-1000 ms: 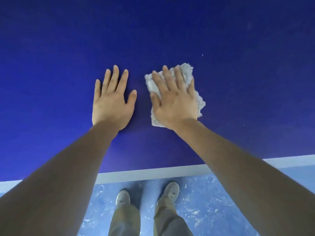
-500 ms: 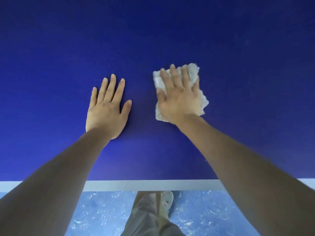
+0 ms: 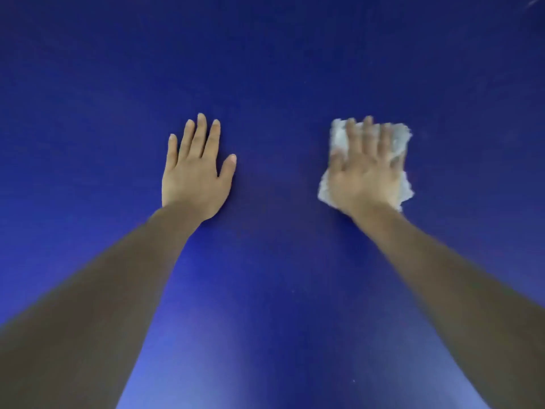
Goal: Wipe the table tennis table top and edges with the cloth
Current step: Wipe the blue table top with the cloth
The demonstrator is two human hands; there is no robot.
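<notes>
The dark blue table tennis table top (image 3: 280, 84) fills the whole view. My right hand (image 3: 364, 175) lies flat with straight fingers on a crumpled white cloth (image 3: 399, 140) and presses it against the surface; the hand and cloth are blurred by motion. The cloth shows around the fingers and on both sides of the palm. My left hand (image 3: 196, 172) rests flat on the bare table top, fingers straight and close together, about a hand's width left of the cloth.
Both forearms reach in from the bottom corners over the table. A paler sheen of light lies on the near part of the surface (image 3: 265, 364). No table edge or floor is in view.
The view has shifted forward, so the white edge line, floor and feet have left the frame. My right hand has slid the cloth to the right, away from my left hand.
</notes>
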